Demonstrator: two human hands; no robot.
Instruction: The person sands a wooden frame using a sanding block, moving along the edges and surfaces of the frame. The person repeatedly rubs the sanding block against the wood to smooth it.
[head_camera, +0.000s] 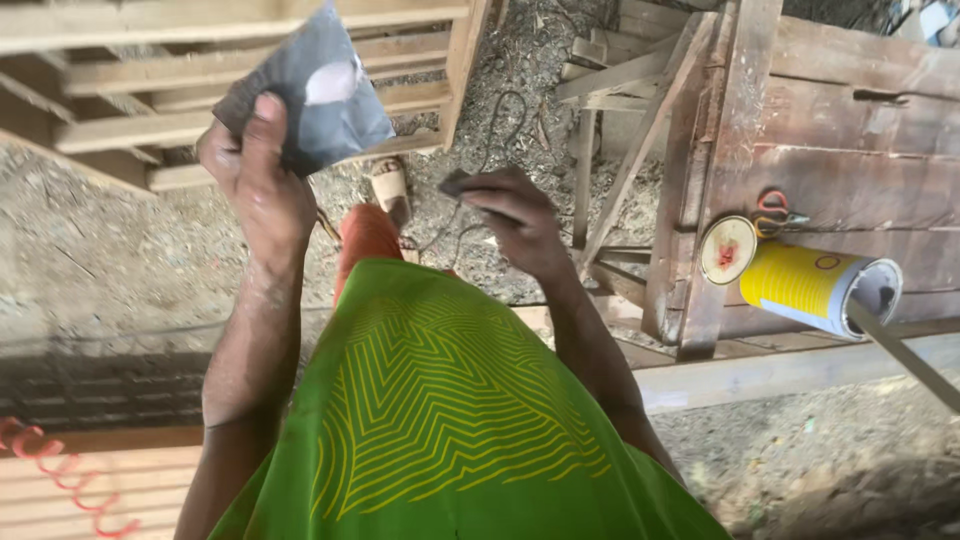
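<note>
Grey and worn, one sheet of sandpaper (315, 90) is held up in the left hand (255, 175), thumb pressed against its lower edge and the fingers closed behind it, so most of the sheet stands above and to the right of the grip. It is roughly square, dark grey, with a pale rubbed patch near its middle and a brownish backing showing along the left edge. The right hand (510, 215) is closed on one small dark piece (460, 182), which juts out past the fingertips toward the left; what it is cannot be made out. The two hands are near each other but apart. One yellow can (815, 285) lies on its side on the wooden bench (850, 170), near the bench's front edge, with one round lid (727, 250) just beside it. One sandalled foot (390, 185) shows on the shaving-strewn ground (90, 250), beside one pale wooden frame (200, 60).
</note>
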